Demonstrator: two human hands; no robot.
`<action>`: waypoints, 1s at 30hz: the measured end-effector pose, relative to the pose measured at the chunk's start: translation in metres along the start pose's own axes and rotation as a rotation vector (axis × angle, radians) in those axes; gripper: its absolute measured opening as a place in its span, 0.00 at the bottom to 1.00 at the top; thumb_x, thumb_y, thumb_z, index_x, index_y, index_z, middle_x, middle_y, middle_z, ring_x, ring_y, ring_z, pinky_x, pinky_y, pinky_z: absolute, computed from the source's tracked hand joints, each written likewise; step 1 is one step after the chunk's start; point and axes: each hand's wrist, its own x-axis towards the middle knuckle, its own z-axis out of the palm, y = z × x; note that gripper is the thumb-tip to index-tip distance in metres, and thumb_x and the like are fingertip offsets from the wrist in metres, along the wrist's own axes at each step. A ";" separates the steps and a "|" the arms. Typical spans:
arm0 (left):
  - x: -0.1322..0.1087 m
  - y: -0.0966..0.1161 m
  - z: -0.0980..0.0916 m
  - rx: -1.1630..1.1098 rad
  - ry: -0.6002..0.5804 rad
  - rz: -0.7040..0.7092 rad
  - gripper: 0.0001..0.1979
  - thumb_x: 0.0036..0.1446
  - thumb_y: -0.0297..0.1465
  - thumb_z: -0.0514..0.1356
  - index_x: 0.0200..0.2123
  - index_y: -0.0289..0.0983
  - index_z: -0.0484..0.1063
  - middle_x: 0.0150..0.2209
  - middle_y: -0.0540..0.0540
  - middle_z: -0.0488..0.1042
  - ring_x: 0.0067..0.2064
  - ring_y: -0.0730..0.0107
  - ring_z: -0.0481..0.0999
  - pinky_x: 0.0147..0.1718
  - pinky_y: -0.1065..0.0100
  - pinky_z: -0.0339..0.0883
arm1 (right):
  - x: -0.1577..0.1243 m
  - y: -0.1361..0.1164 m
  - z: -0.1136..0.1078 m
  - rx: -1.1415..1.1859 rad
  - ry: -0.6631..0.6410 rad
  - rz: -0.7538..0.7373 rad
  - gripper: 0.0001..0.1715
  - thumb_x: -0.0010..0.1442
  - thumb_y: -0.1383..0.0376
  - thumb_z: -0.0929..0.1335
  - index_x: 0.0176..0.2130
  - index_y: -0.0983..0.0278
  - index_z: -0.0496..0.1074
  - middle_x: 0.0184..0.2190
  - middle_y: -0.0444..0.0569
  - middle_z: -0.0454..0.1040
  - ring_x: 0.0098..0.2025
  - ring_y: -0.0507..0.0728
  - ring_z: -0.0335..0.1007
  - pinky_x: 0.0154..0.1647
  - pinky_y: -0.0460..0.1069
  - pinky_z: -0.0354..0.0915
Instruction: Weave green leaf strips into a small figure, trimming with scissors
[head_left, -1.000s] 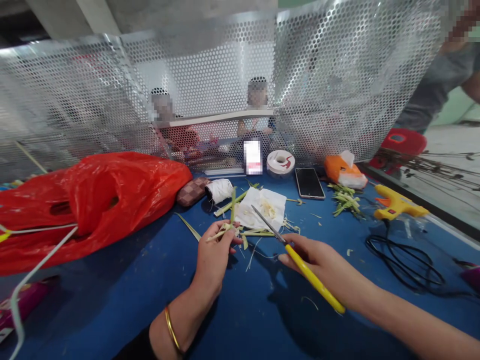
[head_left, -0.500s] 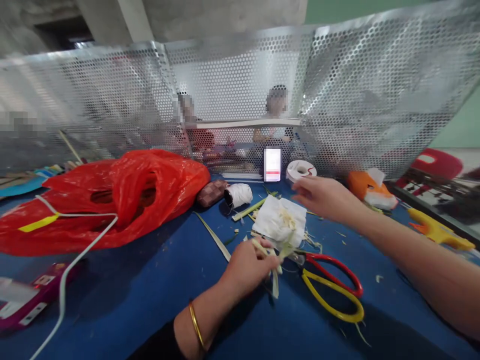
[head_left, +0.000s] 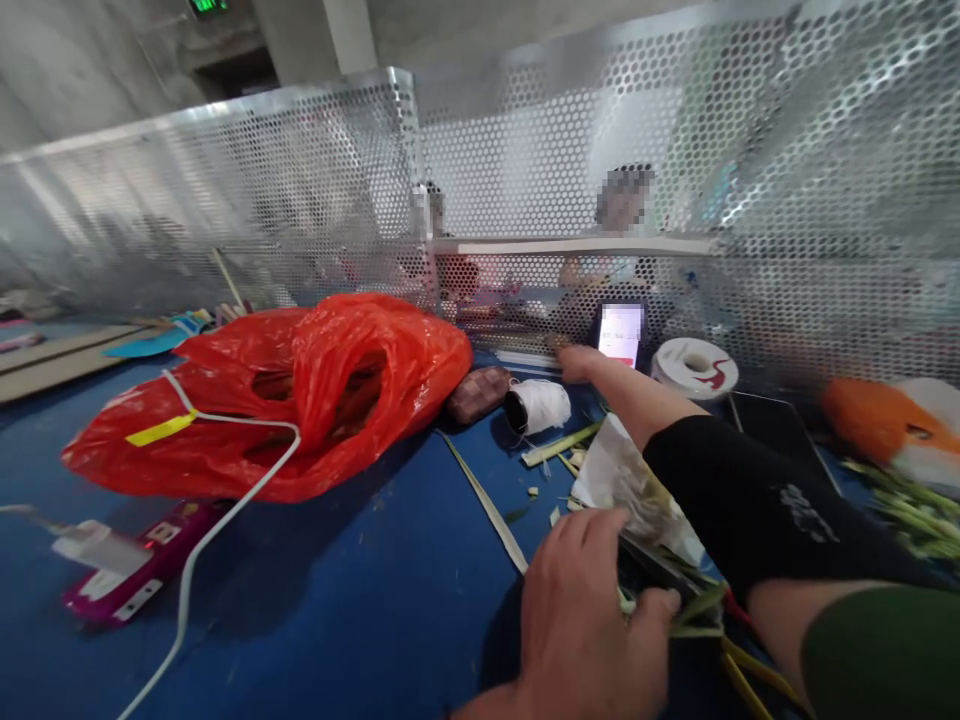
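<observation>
My left hand (head_left: 592, 620) is low in the middle, its fingers closed on a bundle of green-yellow leaf strips (head_left: 694, 612) on the blue table (head_left: 360, 600). My right arm, in a black sleeve, crosses over a white tissue (head_left: 616, 475) and reaches far back. My right hand (head_left: 576, 362) is stretched out flat and holds nothing, close to a lit phone screen (head_left: 621, 334) and a white thread spool (head_left: 541, 405). Scissors with a yellow handle (head_left: 744, 682) lie under my right forearm, mostly hidden.
A red plastic bag (head_left: 315, 390) fills the left middle, with a white cable (head_left: 225, 515) and a pink device (head_left: 139, 575) in front of it. A brown checkered pouch (head_left: 478, 393), a tape roll (head_left: 694, 368), a dark phone (head_left: 776, 430) and an orange packet (head_left: 874, 425) sit near the perforated metal screen (head_left: 300, 200); people sit behind it.
My right hand put the scissors down on the table, then reached far back toward the lit phone. My left hand kept the leaf strips. The view swung left and closer.
</observation>
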 end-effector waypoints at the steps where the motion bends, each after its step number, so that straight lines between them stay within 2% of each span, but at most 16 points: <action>1: 0.000 0.000 0.001 -0.015 -0.007 -0.018 0.25 0.45 0.29 0.64 0.50 0.41 0.73 0.50 0.40 0.75 0.52 0.48 0.71 0.53 0.49 0.62 | 0.005 0.002 0.001 0.001 -0.004 0.007 0.20 0.64 0.61 0.67 0.53 0.67 0.67 0.52 0.55 0.69 0.48 0.60 0.70 0.47 0.58 0.69; 6: 0.001 0.000 0.005 -0.053 -0.055 -0.116 0.26 0.44 0.28 0.63 0.50 0.39 0.74 0.52 0.39 0.73 0.54 0.45 0.69 0.55 0.48 0.60 | 0.016 0.005 0.006 0.004 -0.030 0.036 0.20 0.64 0.61 0.67 0.53 0.67 0.67 0.52 0.55 0.69 0.48 0.60 0.70 0.47 0.58 0.69; 11: 0.002 -0.002 0.005 -0.041 -0.096 -0.120 0.25 0.45 0.29 0.63 0.50 0.37 0.74 0.51 0.38 0.74 0.54 0.47 0.69 0.55 0.50 0.59 | 0.015 0.000 0.011 -0.004 -0.053 0.042 0.20 0.64 0.61 0.67 0.53 0.67 0.68 0.51 0.55 0.70 0.47 0.59 0.71 0.46 0.58 0.69; 18: 0.001 -0.002 0.007 -0.046 -0.129 -0.114 0.24 0.45 0.28 0.63 0.49 0.38 0.74 0.49 0.38 0.75 0.52 0.45 0.70 0.52 0.49 0.61 | 0.007 -0.001 0.021 -0.011 0.010 0.052 0.20 0.64 0.61 0.67 0.53 0.67 0.67 0.51 0.55 0.69 0.47 0.59 0.71 0.46 0.58 0.69; 23: 0.001 0.003 0.003 -0.016 -0.210 -0.156 0.23 0.44 0.27 0.62 0.47 0.39 0.74 0.46 0.41 0.75 0.49 0.50 0.71 0.49 0.53 0.62 | 0.017 -0.003 0.023 -0.002 0.055 0.088 0.20 0.64 0.61 0.67 0.53 0.66 0.67 0.51 0.54 0.70 0.47 0.59 0.71 0.46 0.58 0.69; 30: 0.002 0.008 0.003 0.020 -0.324 -0.236 0.25 0.45 0.29 0.62 0.51 0.39 0.72 0.50 0.44 0.73 0.52 0.53 0.69 0.50 0.55 0.60 | 0.024 -0.010 0.023 0.059 0.087 0.110 0.20 0.64 0.61 0.67 0.53 0.66 0.67 0.51 0.54 0.70 0.47 0.59 0.71 0.46 0.58 0.69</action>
